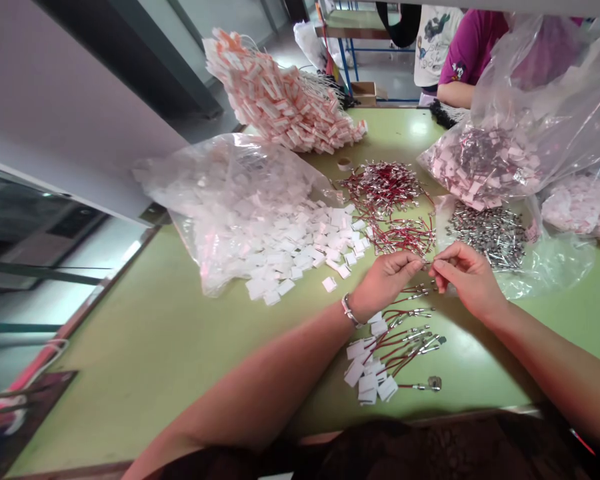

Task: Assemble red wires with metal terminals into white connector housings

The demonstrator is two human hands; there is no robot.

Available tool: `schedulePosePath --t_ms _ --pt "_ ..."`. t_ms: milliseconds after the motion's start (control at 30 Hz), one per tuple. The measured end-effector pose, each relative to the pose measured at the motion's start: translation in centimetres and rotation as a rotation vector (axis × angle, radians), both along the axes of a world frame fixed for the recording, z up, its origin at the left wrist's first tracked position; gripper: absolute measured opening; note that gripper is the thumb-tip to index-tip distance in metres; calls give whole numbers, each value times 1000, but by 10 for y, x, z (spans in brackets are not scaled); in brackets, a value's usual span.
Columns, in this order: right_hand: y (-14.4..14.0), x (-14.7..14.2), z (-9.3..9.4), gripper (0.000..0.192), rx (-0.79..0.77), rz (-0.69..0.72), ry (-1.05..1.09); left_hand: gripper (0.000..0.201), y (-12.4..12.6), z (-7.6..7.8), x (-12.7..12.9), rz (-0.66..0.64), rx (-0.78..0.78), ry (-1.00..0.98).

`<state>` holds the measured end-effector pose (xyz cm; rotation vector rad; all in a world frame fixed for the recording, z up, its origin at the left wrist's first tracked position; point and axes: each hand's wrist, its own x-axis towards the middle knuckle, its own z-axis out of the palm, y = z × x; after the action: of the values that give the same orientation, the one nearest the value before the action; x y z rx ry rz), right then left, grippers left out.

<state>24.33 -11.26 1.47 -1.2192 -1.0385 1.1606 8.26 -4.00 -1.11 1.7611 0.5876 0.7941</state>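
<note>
Over the table's right half, my left hand (393, 277) and my right hand (463, 273) meet fingertip to fingertip, both pinched closed. Between them is a small metallic piece (427, 263), mostly covered by the fingers; its exact kind cannot be made out. Just beyond my fingers lies a heap of short red wires (403, 235) with metal ends. Below my hands several red wires (400, 337) lie in a row, white tabs (367, 387) at their left ends and metal terminals at their right. Beside my right hand, loose metal terminals (490, 230) rest on a clear bag.
White tabs (300, 243) spill from a clear plastic bag (220, 173) at left. Behind it rises a pile of orange-and-white pieces (280, 100). A filled bag (490, 160) stands at right. Across the green table (205, 373) sits a person in a purple sleeve (467, 50).
</note>
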Motion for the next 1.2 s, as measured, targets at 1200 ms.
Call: schedulePosePath --t_ms 1200 --pt "19 64 0 22 -180 40 -1716 27 55 -17 -12 -59 985 424"
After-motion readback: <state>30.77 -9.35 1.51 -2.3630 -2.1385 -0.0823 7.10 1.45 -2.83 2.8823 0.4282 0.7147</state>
